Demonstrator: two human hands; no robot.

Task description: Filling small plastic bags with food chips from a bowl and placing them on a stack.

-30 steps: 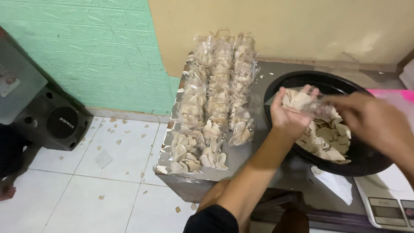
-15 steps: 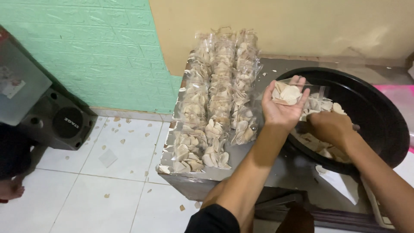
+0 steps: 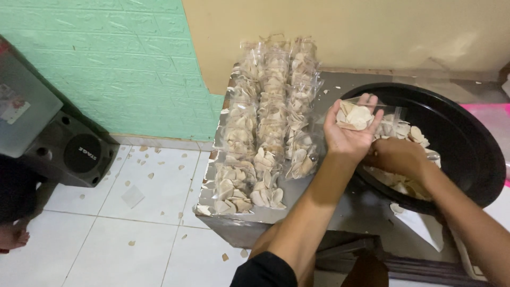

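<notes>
since 0.5 s ago the right hand [image 3: 396, 157] has stayed clenched in the black basin's [image 3: 467, 154] crackers [image 3: 411, 133]; left hand [image 3: 350, 133] keeps grasping the clear bag [image 3: 355, 114].

A room in a home, used for small-scale snack packing. The walls are plainly painted, mint-green brick-pattern panel [image 3: 106, 69] meeting cream plaster [image 3: 345, 32], above a white tiled floor [image 3: 106, 223] littered with crumbs. A black loudspeaker [image 3: 69, 154] stands on the floor. On a low metal tabletop [image 3: 297, 196] lie rows of small clear bags of pale chips [image 3: 265, 127] beside a big black basin [image 3: 462, 138] of loose chips.
</notes>
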